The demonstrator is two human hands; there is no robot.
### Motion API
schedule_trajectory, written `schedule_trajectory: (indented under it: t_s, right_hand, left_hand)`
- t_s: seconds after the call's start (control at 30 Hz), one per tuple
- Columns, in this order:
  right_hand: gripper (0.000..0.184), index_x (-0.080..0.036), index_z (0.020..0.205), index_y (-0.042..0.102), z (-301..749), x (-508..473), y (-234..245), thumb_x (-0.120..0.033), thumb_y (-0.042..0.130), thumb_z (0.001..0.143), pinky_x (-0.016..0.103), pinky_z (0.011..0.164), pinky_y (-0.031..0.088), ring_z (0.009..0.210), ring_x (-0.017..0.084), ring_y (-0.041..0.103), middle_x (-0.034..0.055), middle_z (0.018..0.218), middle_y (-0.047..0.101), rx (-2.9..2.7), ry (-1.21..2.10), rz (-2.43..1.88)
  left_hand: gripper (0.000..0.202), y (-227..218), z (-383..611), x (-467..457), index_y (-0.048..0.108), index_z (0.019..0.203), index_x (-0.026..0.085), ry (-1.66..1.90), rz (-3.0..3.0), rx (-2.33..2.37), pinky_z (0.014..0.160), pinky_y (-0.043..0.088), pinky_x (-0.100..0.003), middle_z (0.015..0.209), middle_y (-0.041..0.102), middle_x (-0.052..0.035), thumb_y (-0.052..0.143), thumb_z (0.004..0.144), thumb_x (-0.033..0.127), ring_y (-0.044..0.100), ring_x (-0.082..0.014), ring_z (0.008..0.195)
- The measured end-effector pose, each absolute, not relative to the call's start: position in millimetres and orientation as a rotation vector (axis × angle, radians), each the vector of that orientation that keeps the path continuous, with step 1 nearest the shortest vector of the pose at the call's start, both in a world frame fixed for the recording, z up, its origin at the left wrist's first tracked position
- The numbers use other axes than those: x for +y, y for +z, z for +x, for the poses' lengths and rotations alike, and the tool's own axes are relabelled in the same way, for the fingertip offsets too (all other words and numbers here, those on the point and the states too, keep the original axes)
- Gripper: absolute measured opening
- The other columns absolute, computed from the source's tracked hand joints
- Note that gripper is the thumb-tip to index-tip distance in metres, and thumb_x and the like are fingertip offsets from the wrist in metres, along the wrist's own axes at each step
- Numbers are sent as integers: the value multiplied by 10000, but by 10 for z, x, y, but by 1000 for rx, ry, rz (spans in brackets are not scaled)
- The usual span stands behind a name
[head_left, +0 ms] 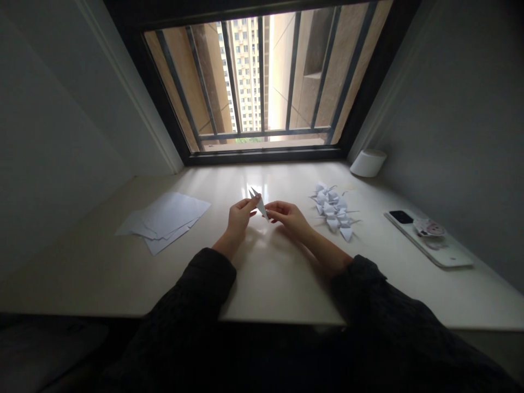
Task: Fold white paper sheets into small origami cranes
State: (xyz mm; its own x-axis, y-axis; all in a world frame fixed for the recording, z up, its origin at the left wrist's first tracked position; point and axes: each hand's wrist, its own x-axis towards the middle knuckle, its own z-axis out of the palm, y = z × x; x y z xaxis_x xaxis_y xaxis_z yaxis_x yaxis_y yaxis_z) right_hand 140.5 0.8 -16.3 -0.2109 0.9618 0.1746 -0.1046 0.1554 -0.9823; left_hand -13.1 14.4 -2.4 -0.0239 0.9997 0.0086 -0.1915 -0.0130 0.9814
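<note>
Between my hands, a narrow folded piece of white paper is held above the table, its split points up and to the left. My left hand pinches it near the upper end, thumb on the near face. At its lower end, the curled fingers of my right hand close on the tip. Several finished paper cranes stand in a cluster to the right of my right hand. Loose white paper sheets lie overlapping to the left of my left hand.
A white phone with a round decorated grip lies face down at the right. Behind it, a white cylindrical object rests by the wall. The pale tabletop ends at a barred window ahead and at a front edge near my body.
</note>
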Motion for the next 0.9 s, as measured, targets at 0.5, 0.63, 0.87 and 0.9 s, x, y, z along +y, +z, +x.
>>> schedule_trajectory:
  t_s: [0.5, 0.63, 0.87, 0.9]
  right_hand:
    - [409, -250, 1025, 598, 1406, -39, -55, -417, 725, 675, 284, 641, 483, 680, 136, 593, -7, 782, 632, -1451, 1192, -752]
    - [348, -233, 930, 621, 1408, -15, -81, -401, 748, 654, 271, 608, 472, 673, 133, 587, -8, 770, 618, -1474, 1110, -772]
    - [311, -217, 818, 667, 1424, 1, -94, -427, 767, 612, 274, 565, 444, 639, 142, 593, 23, 808, 681, -1531, 932, -900]
    - [299, -217, 808, 677, 1426, 5, -93, -431, 763, 618, 277, 567, 445, 644, 145, 594, 27, 805, 687, -1522, 921, -912]
  left_hand:
    - [331, 40, -110, 76, 699, 693, 180, 1331, 1176, 1116, 716, 448, -290, 708, 650, -26, 740, 616, 500, 582, -141, 708]
    - [336, 36, -98, 67, 698, 663, 180, 1315, 1234, 1137, 692, 453, -288, 680, 649, -27, 731, 623, 511, 575, -141, 682]
    - [352, -5, -96, 69, 716, 660, 175, 1295, 1294, 1160, 695, 464, -306, 663, 672, -46, 711, 643, 526, 600, -161, 667]
    - [361, -3, -97, 68, 720, 667, 174, 1289, 1296, 1153, 697, 465, -309, 664, 675, -49, 704, 649, 534, 605, -164, 668]
